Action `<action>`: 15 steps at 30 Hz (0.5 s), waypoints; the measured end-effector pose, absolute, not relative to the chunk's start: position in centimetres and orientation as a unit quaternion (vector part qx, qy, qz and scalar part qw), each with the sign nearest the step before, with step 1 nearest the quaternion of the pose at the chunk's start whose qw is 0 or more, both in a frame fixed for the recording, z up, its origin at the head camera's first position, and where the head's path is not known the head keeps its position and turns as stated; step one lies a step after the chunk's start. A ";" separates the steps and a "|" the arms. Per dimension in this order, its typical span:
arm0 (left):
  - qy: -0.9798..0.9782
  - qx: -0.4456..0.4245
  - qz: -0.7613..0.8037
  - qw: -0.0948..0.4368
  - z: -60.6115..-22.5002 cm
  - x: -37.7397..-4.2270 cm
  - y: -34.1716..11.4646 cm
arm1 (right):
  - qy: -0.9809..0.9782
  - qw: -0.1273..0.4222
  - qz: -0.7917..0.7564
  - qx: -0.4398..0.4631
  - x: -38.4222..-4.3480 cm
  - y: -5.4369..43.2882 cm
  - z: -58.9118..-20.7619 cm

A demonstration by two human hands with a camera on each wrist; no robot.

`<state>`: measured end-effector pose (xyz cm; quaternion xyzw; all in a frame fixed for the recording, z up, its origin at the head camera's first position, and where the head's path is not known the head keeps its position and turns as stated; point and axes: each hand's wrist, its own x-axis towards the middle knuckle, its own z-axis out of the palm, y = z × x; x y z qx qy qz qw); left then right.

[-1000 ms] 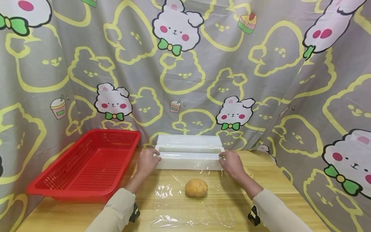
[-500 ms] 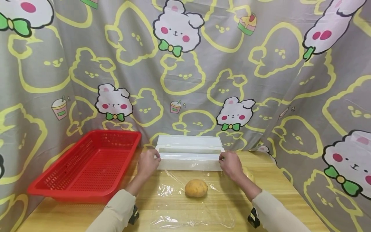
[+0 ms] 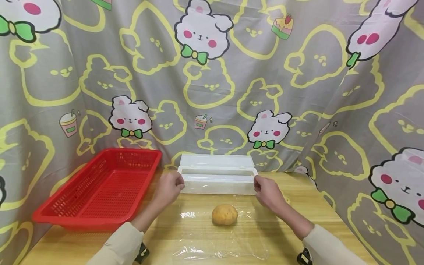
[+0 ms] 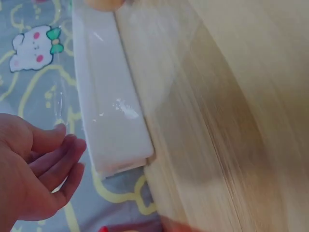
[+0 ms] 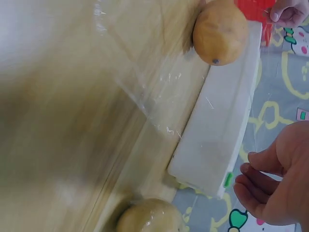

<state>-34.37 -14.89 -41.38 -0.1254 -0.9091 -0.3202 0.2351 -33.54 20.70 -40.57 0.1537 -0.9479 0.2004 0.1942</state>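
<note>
A clear sheet of cling film (image 3: pixel 195 239) spreads from near the table's front edge back toward a long white dispenser box (image 3: pixel 216 188), whose lid stands up. My left hand (image 3: pixel 169 188) pinches the film between thumb and fingers near the box's left end. Near its right end my right hand (image 3: pixel 269 192) pinches the film's other corner; the right wrist view shows thumb against index finger (image 5: pixel 252 170). Within the sheet's outline lies one potato (image 3: pixel 224 215). A second potato (image 5: pixel 149 217) is mostly hidden behind my right forearm in the head view.
To the left stands a red plastic basket (image 3: pixel 99 224) with perforated walls. A green piece (image 5: pixel 228 180) sits on the right end of the box. Behind the wooden table (image 3: pixel 321 206) hangs a grey curtain (image 3: pixel 218 140) with cartoon rabbits.
My right hand has shifted slightly right and toward me, off the box's end. The left hand has come down a little. Both forearms have spread outward; potato and box stay put.
</note>
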 end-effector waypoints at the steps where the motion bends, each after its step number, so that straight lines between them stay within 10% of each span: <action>1: -0.908 -0.130 -0.329 0.226 -41.2 -34.0 -15.0 | -0.948 0.191 0.201 0.156 -33.1 20.9 -40.4; 15: -0.908 -0.199 -0.345 0.134 -39.4 -30.1 -15.8 | -0.943 0.111 0.262 0.170 -29.2 22.6 -39.5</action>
